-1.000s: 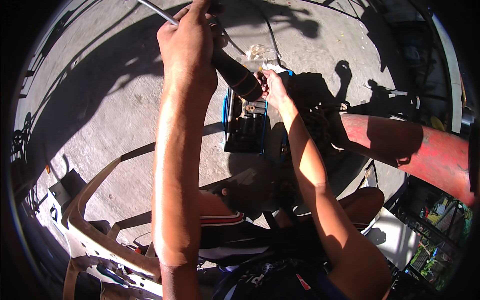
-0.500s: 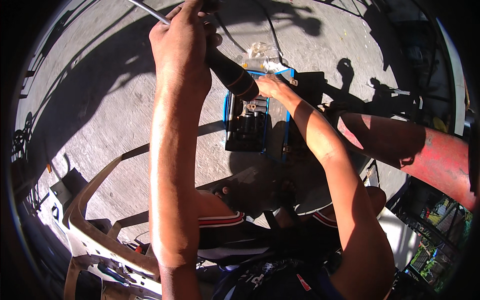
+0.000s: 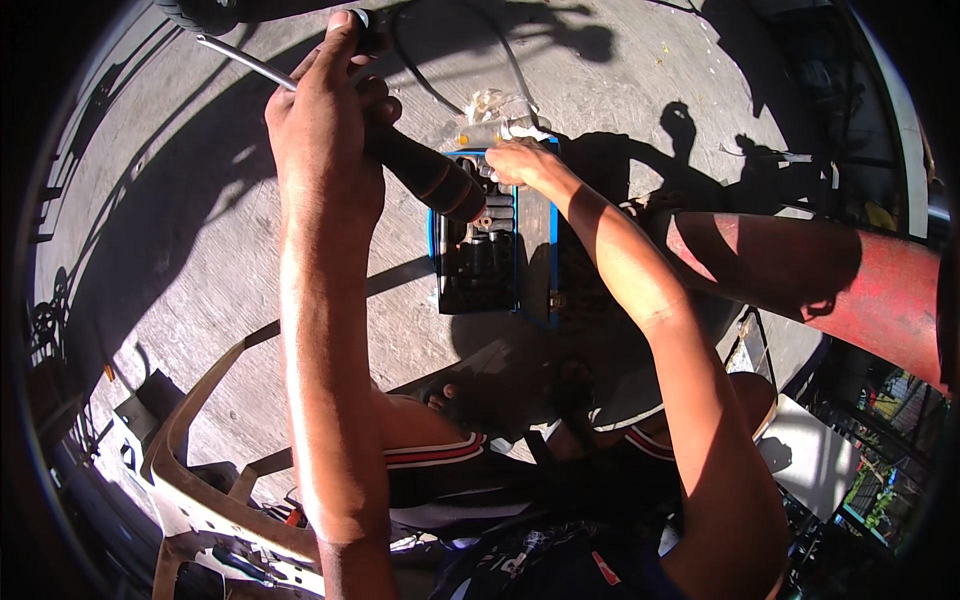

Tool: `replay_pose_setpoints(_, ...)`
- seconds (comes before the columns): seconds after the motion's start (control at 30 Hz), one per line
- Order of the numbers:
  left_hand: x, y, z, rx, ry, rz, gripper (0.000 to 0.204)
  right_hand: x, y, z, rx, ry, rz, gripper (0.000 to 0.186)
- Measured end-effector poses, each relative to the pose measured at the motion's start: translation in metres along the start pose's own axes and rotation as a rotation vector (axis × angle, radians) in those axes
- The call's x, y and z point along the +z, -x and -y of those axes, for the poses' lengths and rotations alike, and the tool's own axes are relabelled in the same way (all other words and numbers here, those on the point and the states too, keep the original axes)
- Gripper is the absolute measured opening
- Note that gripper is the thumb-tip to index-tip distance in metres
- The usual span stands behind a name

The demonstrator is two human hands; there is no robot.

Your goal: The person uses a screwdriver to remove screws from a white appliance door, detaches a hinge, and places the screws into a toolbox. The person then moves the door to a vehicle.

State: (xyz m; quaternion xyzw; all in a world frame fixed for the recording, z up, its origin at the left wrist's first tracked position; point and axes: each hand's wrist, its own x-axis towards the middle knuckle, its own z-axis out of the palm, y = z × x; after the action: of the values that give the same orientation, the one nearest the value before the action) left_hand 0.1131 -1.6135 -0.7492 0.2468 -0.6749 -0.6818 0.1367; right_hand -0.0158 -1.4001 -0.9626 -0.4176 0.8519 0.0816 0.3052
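My left hand is raised close to the view, its fingers wrapped round a tool with a thick black handle and orange-brown bands near its end. A thin silver shaft sticks out on the hand's other side, roughly in line with the handle. A small black round piece shows at the thumb. My right hand reaches into the far end of a blue-edged toolbox, fingers curled together; what they grip, if anything, is hidden. Dark cylindrical sockets fill the box's left compartment.
The toolbox lies on sunlit concrete, with crumpled plastic and a dark cable beyond it. A large red cylinder lies to the right. A bare metal frame stands at lower left, near my leg.
My left hand and its tool have shifted left and slightly down in view, showing more of the silver shaft. My right hand has moved a little left over the toolbox. The whole view has shifted too.
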Motion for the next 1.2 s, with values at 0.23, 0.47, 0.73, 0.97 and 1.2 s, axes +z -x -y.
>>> replay_pose_setpoints(0.23, 0.036, 0.027, -0.025, -0.021, -0.026, 0.049, 0.047, -0.001, 0.048, 0.005, -0.059, -0.491, -0.377, 0.022)
replay_pose_setpoints(0.47, 0.074, 0.095, -0.047, -0.343, 0.415, 0.301, 0.036, -0.092, 0.284, 0.008, 0.061, -2.207, -0.130, 0.035)
replay_pose_setpoints(0.73, 0.134, 0.275, -0.169, -0.589, 0.414, 0.558, 0.040, -0.134, 0.511, 0.074, 0.111, -2.952, -0.333, 0.034)
replay_pose_setpoints(0.97, 0.159, 0.381, -0.300, -0.323, 0.074, 0.785, 0.027, -0.137, 0.640, 0.156, 0.293, -2.554, -0.917, 0.031)
replay_pose_setpoints(1.2, 0.243, 0.456, -0.347, -0.042, -0.487, 1.316, 0.026, -0.114, 0.756, 0.151, 0.432, -2.485, -1.238, 0.036)
